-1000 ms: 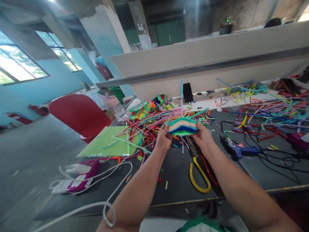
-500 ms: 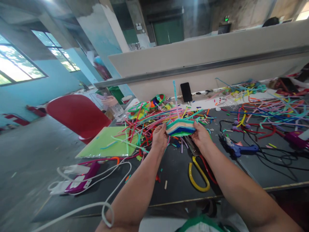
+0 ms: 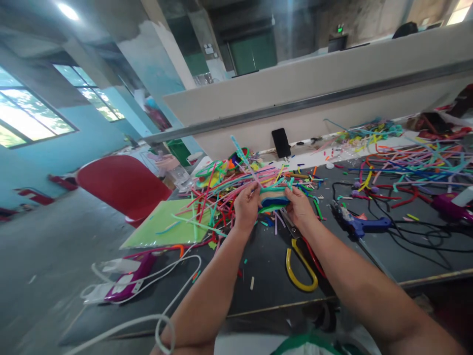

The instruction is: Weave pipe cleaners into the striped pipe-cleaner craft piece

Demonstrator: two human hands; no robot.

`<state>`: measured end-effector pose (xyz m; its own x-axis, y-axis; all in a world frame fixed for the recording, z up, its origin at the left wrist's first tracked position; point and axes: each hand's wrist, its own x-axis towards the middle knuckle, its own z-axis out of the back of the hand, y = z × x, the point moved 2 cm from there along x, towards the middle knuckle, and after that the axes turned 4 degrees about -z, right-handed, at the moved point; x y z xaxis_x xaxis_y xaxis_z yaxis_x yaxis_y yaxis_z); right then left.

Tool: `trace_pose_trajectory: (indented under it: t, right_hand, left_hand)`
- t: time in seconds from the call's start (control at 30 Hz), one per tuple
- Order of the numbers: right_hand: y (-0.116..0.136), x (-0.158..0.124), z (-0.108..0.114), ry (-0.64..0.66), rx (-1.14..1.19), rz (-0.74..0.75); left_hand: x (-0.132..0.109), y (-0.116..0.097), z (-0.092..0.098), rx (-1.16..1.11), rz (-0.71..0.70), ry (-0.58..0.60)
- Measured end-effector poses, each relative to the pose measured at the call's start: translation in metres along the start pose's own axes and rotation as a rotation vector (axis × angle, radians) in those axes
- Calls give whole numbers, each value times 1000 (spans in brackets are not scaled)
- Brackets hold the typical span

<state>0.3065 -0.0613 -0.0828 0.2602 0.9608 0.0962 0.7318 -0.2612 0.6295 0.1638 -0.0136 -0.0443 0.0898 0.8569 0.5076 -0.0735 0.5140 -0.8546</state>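
Observation:
Between my two hands, above the dark table, is a striped piece (image 3: pixel 274 198) made of pipe cleaners in green, beige and blue bands. My left hand (image 3: pixel 247 204) is closed on its left end, and my right hand (image 3: pixel 298 203) grips its right end. A pale stem with a light blue fuzzy tip (image 3: pixel 240 150) leans up to the left from beside my left fingers; whether it joins the piece I cannot tell. Below my right hand lie scissors (image 3: pixel 302 271) with yellow and red handles, their blades partly hidden by the hand.
Loose pipe cleaners (image 3: pixel 221 190) pile up behind my hands, more at the right. A blue glue gun (image 3: pixel 364 225) with black cables lies right. Left are a light green sheet (image 3: pixel 166 224), a purple power strip (image 3: pixel 129 283) and a red chair (image 3: pixel 121 187). A phone (image 3: pixel 281 143) leans against the partition.
My hands have come closer together, and the striped piece looks shorter between them. The blue-tipped stem has swung from upright to leaning left.

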Motion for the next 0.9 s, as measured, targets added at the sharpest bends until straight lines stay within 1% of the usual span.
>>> trace_pose_trajectory:
  t: [0.07,0.23,0.3,0.37,0.47,0.6,0.8,0.9]
  right_hand:
    - [0,-1,-2,17,6,7]
    - [2,0,-2,52,53,18]
    - [3,0,-2,67,69,33]
    - [4,1,-2,66,82,45]
    - [8,2,-2,39,100,68]
    - [10,3,0,8,91,96]
    - [7,3,0,16,70,89]
    - [6,1,-2,15,63,81]
  left_hand:
    - [5,-2,-4,1,86,112]
    - [24,-4,-6,-26,285,338]
    - [31,-5,-9,-18,327,440]
    - [36,-7,-14,-25,344,498]
    - [39,-7,-24,-32,344,512]
    - [34,-1,-35,-27,323,493]
    - [24,16,-33,-14,255,397]
    - [21,20,-31,6,235,368]
